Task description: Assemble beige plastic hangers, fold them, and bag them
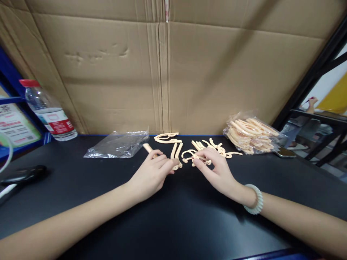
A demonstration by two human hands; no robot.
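My left hand is curled around a pale cream rod-like piece, whose upper end sticks out past the thumb side. Its fingertips reach the lower ends of two slim cream rods lying on the black table. With thumb and fingers pinched, my right hand has a small cream piece at its fingertips; its exact shape is partly covered. Curved, rib-like cream pieces lie beside those fingers. Behind both hands is a long, looped cream piece.
An empty clear plastic bag lies left of the pieces. At the right back sits a clear bag full of cream pieces, with a phone-like object beside it. A red-capped bottle stands far left; cardboard walls the back.
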